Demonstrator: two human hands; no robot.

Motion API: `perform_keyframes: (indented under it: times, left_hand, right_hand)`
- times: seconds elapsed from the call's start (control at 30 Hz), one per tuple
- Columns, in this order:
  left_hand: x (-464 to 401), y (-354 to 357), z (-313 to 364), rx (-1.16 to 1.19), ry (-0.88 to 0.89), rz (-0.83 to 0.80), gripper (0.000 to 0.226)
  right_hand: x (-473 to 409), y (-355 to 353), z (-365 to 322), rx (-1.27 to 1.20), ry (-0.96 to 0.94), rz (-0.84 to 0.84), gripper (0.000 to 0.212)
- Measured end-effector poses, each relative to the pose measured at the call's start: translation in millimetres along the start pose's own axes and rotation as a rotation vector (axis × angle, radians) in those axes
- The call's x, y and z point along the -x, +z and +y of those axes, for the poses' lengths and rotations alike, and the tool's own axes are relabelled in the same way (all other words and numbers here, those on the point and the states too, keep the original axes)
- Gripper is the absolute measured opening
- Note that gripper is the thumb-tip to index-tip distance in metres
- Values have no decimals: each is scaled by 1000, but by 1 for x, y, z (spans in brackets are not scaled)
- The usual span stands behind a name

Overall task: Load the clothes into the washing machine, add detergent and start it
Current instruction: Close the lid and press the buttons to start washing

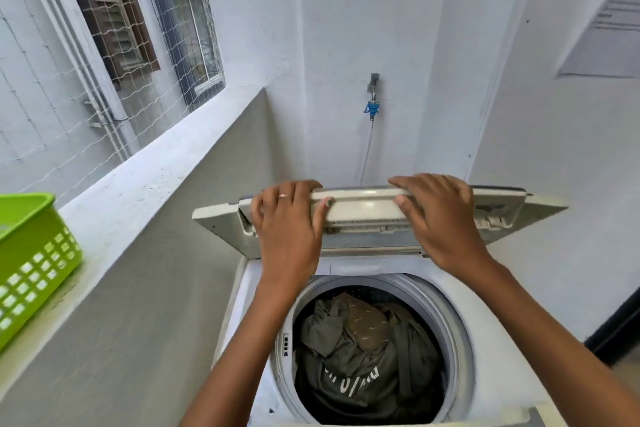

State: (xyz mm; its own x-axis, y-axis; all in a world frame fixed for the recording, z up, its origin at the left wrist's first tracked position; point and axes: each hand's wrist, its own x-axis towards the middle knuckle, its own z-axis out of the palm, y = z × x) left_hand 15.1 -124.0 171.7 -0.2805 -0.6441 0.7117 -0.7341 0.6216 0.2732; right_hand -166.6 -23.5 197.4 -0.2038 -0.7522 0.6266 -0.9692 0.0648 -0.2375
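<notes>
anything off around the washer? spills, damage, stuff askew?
Nothing stands out. The lid is folded and raised, with both the left hand and the right hand on its front edge. Clothes sit inside the drum, none over the rim. No spill visible.

Green basket point(33, 263) cropped left; garment lettering point(351, 380) illegible.

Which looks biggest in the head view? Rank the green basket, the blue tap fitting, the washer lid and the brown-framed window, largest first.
1. Washer lid, widest across the frame.
2. Brown-framed window and green basket: too close to rank, since the basket is cut off by the frame edge and nearer.
3. Blue tap fitting, smallest.
</notes>
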Motion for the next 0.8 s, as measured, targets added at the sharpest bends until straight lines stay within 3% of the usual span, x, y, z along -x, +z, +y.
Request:
perform_keyframes:
  times: [0.27, 0.6, 0.73, 0.8]
  left_hand:
    - [72, -34, -4, -24, 72, -181, 33]
    - [173, -28, -24, 20, 134, -502, 31]
    - [205, -14, -27, 53, 139, -533, 27]
    - [214, -7, -27, 33, 147, -574, 36]
  right_hand:
    - [72, -18, 0, -45, 23, -225, 45]
    - [165, 5, 2, -148, 48, -623, 16]
    - [189, 19, -3, -134, 131, -704, 18]
    - [196, 24, -6, -116, 171, -746, 24]
